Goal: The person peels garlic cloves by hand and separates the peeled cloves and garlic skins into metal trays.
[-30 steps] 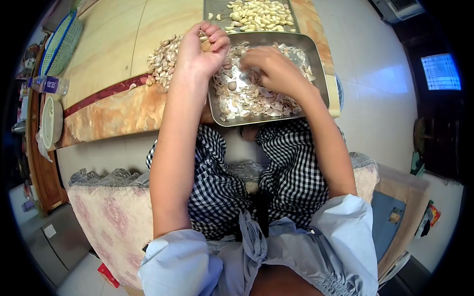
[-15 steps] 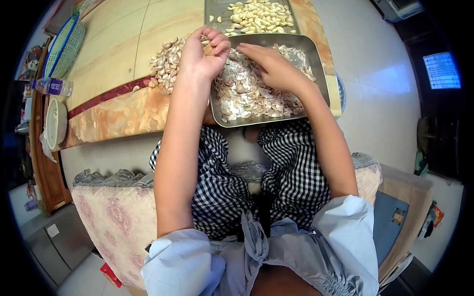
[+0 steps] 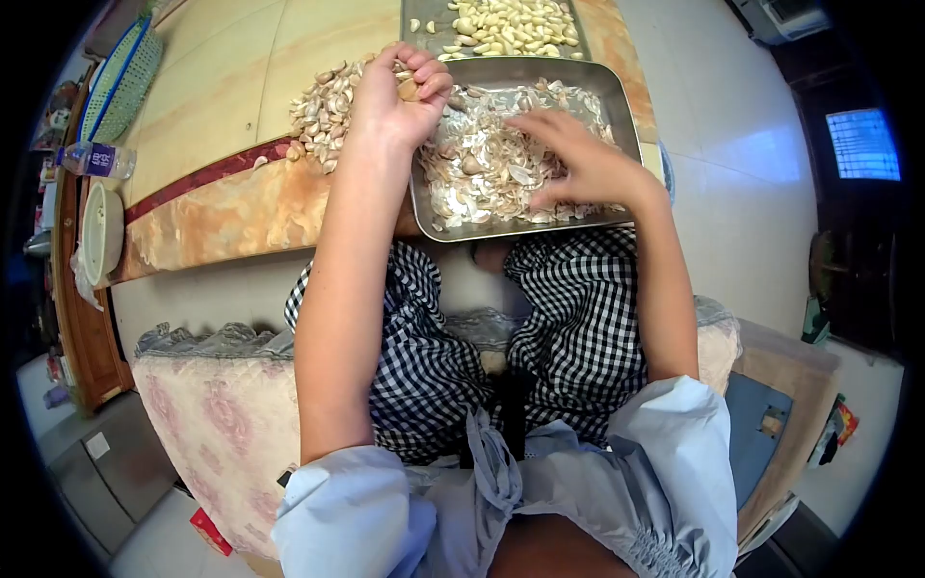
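Observation:
My left hand (image 3: 397, 108) is held palm up at the left edge of a metal tray (image 3: 624, 116). Its fingers curl around a tan garlic clove (image 3: 410, 91), mostly hidden by them. Over the right part of that tray, my right hand (image 3: 593, 169) has its thumb and fingers spread, with nothing seen between them. Papery garlic skins (image 3: 482, 197) cover much of the tray's bottom. Left of my left hand lies a heap of unpeeled garlic cloves (image 3: 323, 111) on the table.
A second tray (image 3: 429, 40) holding peeled garlic cloves (image 3: 515, 24) lies beyond the first. At the far left are a plastic basket (image 3: 130, 82), a bottle (image 3: 99, 160) and a pale bowl (image 3: 102, 234). The table's front edge (image 3: 226, 229) runs before my knees.
My right hand has moved away from my left hand, to the right and toward me, and its fingers have spread. My left hand stays curled in nearly the same place.

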{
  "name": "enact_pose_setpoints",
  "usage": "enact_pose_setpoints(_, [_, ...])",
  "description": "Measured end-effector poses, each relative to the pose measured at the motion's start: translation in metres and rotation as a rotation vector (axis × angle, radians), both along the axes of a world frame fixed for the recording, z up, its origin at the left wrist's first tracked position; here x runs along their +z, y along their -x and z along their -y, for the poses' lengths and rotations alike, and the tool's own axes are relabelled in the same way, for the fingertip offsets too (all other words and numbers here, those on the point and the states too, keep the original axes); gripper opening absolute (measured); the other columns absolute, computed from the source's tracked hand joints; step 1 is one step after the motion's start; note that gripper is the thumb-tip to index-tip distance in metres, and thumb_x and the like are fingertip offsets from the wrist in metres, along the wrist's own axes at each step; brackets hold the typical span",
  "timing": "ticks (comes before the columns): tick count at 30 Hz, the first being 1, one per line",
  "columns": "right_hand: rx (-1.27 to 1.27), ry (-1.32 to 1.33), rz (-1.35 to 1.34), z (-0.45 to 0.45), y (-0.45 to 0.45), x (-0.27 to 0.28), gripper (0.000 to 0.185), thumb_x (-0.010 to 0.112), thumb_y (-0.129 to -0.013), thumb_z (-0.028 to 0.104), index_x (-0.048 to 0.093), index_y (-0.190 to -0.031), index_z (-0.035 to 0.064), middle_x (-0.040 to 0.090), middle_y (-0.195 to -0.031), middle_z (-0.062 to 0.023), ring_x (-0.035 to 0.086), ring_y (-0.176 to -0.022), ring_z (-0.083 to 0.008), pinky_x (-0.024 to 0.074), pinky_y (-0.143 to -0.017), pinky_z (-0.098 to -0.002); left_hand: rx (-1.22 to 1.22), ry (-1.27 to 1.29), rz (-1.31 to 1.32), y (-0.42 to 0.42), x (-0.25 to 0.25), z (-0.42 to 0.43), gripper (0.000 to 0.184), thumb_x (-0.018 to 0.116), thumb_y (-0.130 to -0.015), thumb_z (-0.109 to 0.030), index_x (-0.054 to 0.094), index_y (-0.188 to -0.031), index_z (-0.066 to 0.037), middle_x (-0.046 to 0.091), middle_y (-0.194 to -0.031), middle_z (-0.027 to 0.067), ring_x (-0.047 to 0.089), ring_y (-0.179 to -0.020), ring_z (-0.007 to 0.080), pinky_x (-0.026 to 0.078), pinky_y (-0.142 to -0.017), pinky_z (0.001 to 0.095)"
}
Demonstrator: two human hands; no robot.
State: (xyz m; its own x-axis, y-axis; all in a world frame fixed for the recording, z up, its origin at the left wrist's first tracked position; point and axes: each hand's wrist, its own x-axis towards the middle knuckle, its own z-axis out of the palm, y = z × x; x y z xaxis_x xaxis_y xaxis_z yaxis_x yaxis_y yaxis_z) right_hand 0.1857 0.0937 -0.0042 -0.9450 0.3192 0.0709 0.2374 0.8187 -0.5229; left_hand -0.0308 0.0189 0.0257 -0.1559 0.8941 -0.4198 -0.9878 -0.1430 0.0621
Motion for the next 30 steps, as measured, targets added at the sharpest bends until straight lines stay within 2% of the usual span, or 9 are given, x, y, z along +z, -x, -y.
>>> enact_pose_setpoints(3, [0.063,-0.171,0.166,0.010,0.001,-0.004,0.079,0.072,-0.061,0.024,0.034,-0.130,0.0211,0.035,-0.127,-0.0166,0.035,-0.116,-0.0343,0.0369,-0.091,-0.0401,0.000,0.011,-0.030,-0.002,0.000,0.000,0.020,0.039,-0.086,-0.008,0.033,-0.066,-0.007,0.029,-0.060,0.0000,0.026,-0.052,0.0109,0.022,-0.043,0.0229])
enact_pose_setpoints(7, [-0.069,0.011,0.247,0.002,0.017,-0.002,0.048,0.065,-0.067,0.009,0.051,-0.113,0.0137,0.046,-0.116,-0.0113,0.048,-0.102,-0.0285,0.0418,-0.086,-0.0345,-0.027,-0.006,-0.006,-0.003,-0.001,-0.002,0.020,0.039,-0.086,-0.008,0.033,-0.067,-0.007,0.029,-0.060,0.0000,0.026,-0.052,0.0112,0.022,-0.043,0.0229])
enact_pose_setpoints(12, [-0.161,0.185,-0.137,-0.012,0.011,-0.004,0.024,0.060,-0.070,0.003,0.060,-0.094,0.0057,0.058,-0.095,-0.0095,0.056,-0.089,-0.0247,0.0458,-0.076,-0.0304,-0.028,-0.019,-0.021,0.000,-0.002,-0.002,0.021,0.038,-0.086,-0.008,0.033,-0.066,-0.007,0.028,-0.060,0.0000,0.026,-0.052,0.0114,0.022,-0.043,0.0230])
enact_pose_setpoints(16, [-0.279,0.261,-0.161,-0.020,0.003,0.008,0.028,0.057,-0.073,0.000,0.059,-0.100,0.0048,0.057,-0.100,-0.0061,0.054,-0.094,-0.0172,0.0441,-0.080,-0.0279,-0.020,-0.012,-0.021,0.001,-0.001,-0.001,0.021,0.038,-0.086,-0.008,0.033,-0.066,-0.007,0.028,-0.061,0.0001,0.025,-0.052,0.0114,0.022,-0.043,0.0233])
enact_pose_setpoints(21, [-0.235,0.276,-0.057,-0.026,-0.003,-0.007,0.037,0.056,-0.074,0.001,0.055,-0.109,0.0096,0.051,-0.114,-0.0073,0.050,-0.104,-0.0201,0.0421,-0.086,-0.0313,-0.043,-0.073,-0.004,0.005,-0.012,-0.002,0.017,0.039,-0.085,-0.008,0.034,-0.069,-0.006,0.030,-0.063,0.0015,0.028,-0.053,0.0122,0.025,-0.044,0.0235])
enact_pose_setpoints(23, [-0.138,-0.257,-0.133,-0.018,-0.004,-0.006,0.042,0.050,-0.071,-0.003,0.053,-0.112,0.0091,0.046,-0.123,-0.0097,0.048,-0.108,-0.0276,0.0415,-0.088,-0.0363,-0.050,-0.126,0.009,0.008,-0.015,-0.003,0.014,0.040,-0.084,-0.008,0.036,-0.071,-0.005,0.034,-0.064,0.0029,0.031,-0.054,0.0130,0.027,-0.044,0.0237])
enact_pose_setpoints(27, [0.080,-0.230,-0.163,0.004,0.009,0.015,0.046,0.044,-0.067,-0.008,0.056,-0.109,0.0077,0.048,-0.122,-0.0105,0.048,-0.109,-0.0278,0.0393,-0.091,-0.0364,-0.068,-0.121,0.024,0.007,-0.018,-0.005,0.015,0.039,-0.085,-0.009,0.036,-0.071,-0.005,0.033,-0.064,0.0027,0.031,-0.053,0.0130,0.027,-0.044,0.0240])
enact_pose_setpoints(29, [0.383,0.321,0.060,0.011,0.017,0.016,0.052,0.038,-0.059,-0.013,0.061,-0.102,0.0051,0.054,-0.116,-0.0113,0.048,-0.110,-0.0273,0.0374,-0.095,-0.0360,-0.070,-0.125,-0.007,0.006,-0.017,-0.006,0.015,0.039,-0.085,-0.010,0.036,-0.071,-0.005,0.033,-0.064,0.0027,0.031,-0.053,0.0129,0.027,-0.044,0.0240])
enact_pose_setpoints(30, [0.298,0.292,0.075,0.017,0.018,0.014,0.047,0.038,-0.060,-0.014,0.063,-0.096,0.0026,0.057,-0.112,-0.0110,0.050,-0.108,-0.0267,0.0376,-0.095,-0.0345,-0.063,-0.111,-0.011,0.005,-0.017,-0.006,0.016,0.039,-0.086,-0.010,0.035,-0.071,-0.005,0.033,-0.064,0.0027,0.031,-0.053,0.0129,0.027,-0.044,0.0240])
